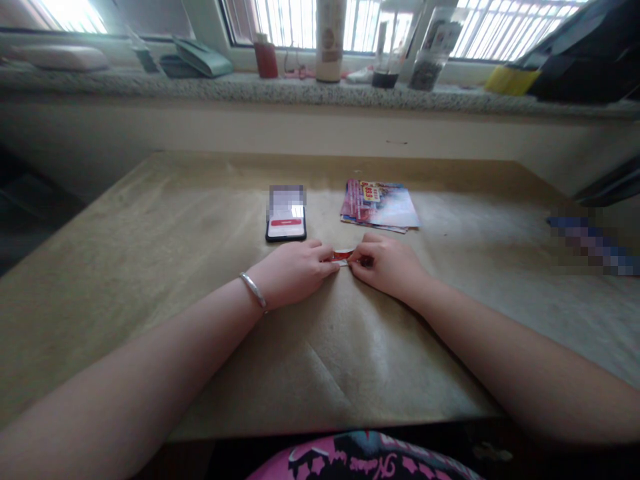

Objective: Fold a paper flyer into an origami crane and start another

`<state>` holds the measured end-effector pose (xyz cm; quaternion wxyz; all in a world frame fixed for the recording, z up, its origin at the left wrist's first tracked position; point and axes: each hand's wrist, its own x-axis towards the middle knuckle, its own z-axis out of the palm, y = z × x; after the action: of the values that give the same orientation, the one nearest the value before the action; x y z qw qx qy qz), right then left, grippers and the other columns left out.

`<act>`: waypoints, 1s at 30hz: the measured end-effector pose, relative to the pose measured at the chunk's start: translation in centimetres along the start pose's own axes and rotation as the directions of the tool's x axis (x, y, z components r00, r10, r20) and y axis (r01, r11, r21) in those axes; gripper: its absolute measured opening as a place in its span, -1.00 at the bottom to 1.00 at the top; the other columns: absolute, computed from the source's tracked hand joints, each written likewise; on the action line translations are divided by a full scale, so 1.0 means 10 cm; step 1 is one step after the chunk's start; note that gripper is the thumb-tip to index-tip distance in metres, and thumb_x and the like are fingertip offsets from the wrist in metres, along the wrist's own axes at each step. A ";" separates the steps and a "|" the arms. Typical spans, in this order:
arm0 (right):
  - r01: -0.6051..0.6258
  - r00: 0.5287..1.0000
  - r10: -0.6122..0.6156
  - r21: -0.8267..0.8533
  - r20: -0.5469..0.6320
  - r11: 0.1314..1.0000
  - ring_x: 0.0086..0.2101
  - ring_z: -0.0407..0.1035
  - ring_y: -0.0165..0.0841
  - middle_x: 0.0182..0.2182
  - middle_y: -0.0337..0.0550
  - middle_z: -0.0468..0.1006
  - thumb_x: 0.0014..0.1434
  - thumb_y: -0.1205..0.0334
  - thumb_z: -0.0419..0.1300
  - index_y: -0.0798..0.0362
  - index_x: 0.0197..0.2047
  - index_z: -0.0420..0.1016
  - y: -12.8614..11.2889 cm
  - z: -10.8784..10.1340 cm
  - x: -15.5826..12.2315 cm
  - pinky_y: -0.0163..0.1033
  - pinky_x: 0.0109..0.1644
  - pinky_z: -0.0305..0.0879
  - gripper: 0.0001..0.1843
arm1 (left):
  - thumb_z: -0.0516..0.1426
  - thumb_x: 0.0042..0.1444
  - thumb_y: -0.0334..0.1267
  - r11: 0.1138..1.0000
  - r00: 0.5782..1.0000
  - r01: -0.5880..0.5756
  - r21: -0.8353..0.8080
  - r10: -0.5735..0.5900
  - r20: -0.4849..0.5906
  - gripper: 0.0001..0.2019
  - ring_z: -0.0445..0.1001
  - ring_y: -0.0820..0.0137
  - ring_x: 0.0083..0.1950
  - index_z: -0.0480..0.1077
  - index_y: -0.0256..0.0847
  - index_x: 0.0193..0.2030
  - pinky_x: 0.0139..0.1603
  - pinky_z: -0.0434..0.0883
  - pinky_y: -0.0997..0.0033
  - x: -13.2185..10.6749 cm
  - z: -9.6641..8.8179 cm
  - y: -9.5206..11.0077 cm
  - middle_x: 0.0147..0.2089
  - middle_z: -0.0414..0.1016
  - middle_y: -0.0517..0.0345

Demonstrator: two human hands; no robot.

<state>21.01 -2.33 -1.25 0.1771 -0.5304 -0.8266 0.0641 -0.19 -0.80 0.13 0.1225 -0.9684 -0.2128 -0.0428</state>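
A small folded piece of paper (343,256), red and white, lies low on the table between my two hands. The fingers of my left hand (300,270) press on its left end, and a silver bangle (253,289) circles that wrist. At the right end, my right hand (387,267) pinches the paper between thumb and forefinger. My fingers cover most of both ends. Just beyond my left hand rests a phone (286,217) with its screen lit. Past my right hand is a stack of colourful printed sheets (383,203).
A tan cloth covers the table (150,267). On the right edge lies a blue and pink item (595,247), partly blurred. Behind the table, the stone windowsill (200,87) holds a red bottle (265,57), a tall pale container (329,40) and a yellow object (510,80).
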 end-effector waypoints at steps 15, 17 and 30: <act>0.012 1.000 -0.012 0.018 -0.012 1.000 -0.40 0.31 -0.38 -0.43 -0.18 0.44 0.08 0.21 0.15 0.02 -0.42 0.57 0.02 0.01 0.00 -0.29 -0.36 0.10 -0.83 | 0.08 0.17 -0.43 0.999 0.998 0.013 -0.044 -0.010 0.054 -0.82 0.40 0.34 -0.23 0.50 -0.28 -0.17 -0.19 0.37 0.36 -0.04 -0.05 -0.03 -0.24 0.46 0.04; 0.015 1.000 -0.015 0.018 -0.012 1.000 -0.40 0.32 -0.38 -0.42 -0.18 0.45 0.08 0.22 0.15 0.02 -0.42 0.57 0.02 0.01 0.00 -0.29 -0.36 0.11 -0.83 | 0.07 0.17 -0.43 0.998 0.999 0.025 -0.059 -0.023 0.034 -0.79 0.41 0.34 -0.22 0.49 -0.27 -0.13 -0.18 0.37 0.36 -0.05 -0.03 -0.04 -0.22 0.47 0.04; 0.261 0.965 -0.259 -0.128 0.037 0.957 -0.32 0.35 -0.37 -0.32 -0.17 0.52 0.24 0.23 0.03 -0.03 -0.23 0.58 0.13 -0.02 -0.02 -0.28 -0.34 0.04 -0.73 | 0.00 0.24 -0.33 0.998 0.999 0.049 -0.042 -0.050 -0.014 -0.69 0.35 0.32 -0.20 0.42 -0.20 0.07 -0.17 0.35 0.34 -0.02 0.00 0.03 -0.19 0.43 0.02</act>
<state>22.25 -2.02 -1.43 0.1404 -0.4271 -0.8932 -0.0092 -0.26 -1.10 0.04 0.1030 -0.9649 -0.2348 -0.0574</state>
